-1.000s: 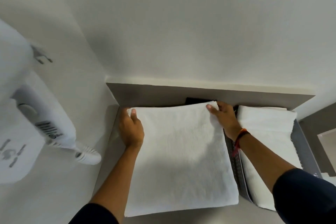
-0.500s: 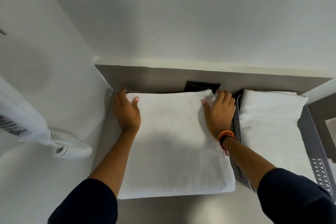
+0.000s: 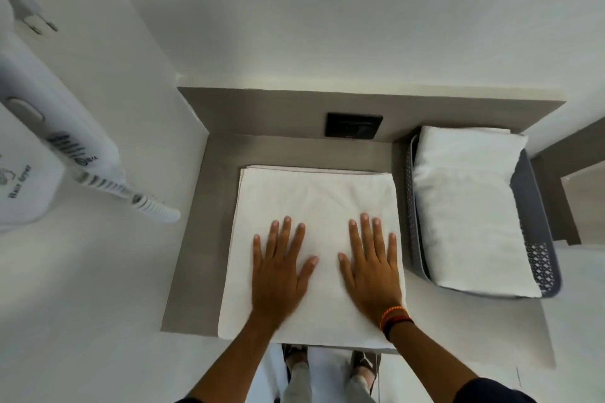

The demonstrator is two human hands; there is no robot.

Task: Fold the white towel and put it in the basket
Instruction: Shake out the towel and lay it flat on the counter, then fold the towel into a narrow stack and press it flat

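Since the earlier frame, both hands have moved from the far corners of the towel to its near half, and the view has shifted so the far edge of the shelf shows in full.

The white towel (image 3: 314, 206) lies folded into a near-square stack in the centre of the frame, on the grey shelf (image 3: 209, 206). Layered edges are visible along its far side. The surface is terry cloth, soft and finely looped, with no major wrinkles. Its near edge reaches the front edge of the shelf.

The grey basket (image 3: 537, 239) stands just beside the towel, at centre right. It is rigid plastic with perforated lattice walls, and holds a second folded white towel (image 3: 465, 206) that bulges above the rim.

The left hand (image 3: 278, 275) rests palm-down on the towel, fingers spread and extended, gripping nothing. The right hand (image 3: 373, 271) lies flat in the same manner beside it, fingers spread, thumb pointing inward. A set of orange and dark wristbands (image 3: 394, 317) encircles the right wrist.

A black wall plate (image 3: 353, 125) is set in the back panel. A white hair dryer unit (image 3: 49, 147) with a coiled cord occupies the left of the frame.
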